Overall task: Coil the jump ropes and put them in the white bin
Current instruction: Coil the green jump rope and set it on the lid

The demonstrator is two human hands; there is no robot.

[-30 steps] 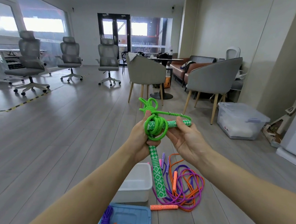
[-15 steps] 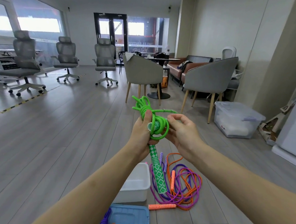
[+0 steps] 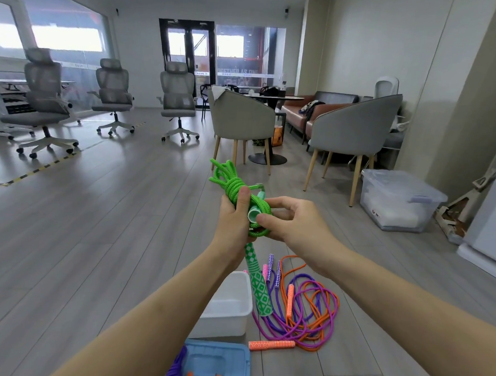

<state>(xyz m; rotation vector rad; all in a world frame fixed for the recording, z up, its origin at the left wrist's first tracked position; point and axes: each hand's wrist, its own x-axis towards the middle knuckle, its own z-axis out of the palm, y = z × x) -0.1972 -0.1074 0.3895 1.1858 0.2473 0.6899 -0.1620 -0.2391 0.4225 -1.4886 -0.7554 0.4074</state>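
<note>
My left hand grips a coiled green jump rope at chest height, thumb pressed on the wraps. One green-and-white handle hangs down below that fist. My right hand pinches the second handle's end and the rope loop beside the coil. The white bin stands on the floor below my left forearm, partly hidden by it. To its right lies a tangle of purple, pink and orange jump ropes with an orange handle in front.
A blue lid with a purple rope and orange clips lies at the bottom edge. Two grey armchairs and a clear storage box stand at the right. Office chairs line the far left.
The second green handle, sticking out to the right a second ago, has been pushed into the coil. My right hand shifted from holding it to pinching its end. The view tilted slightly.
</note>
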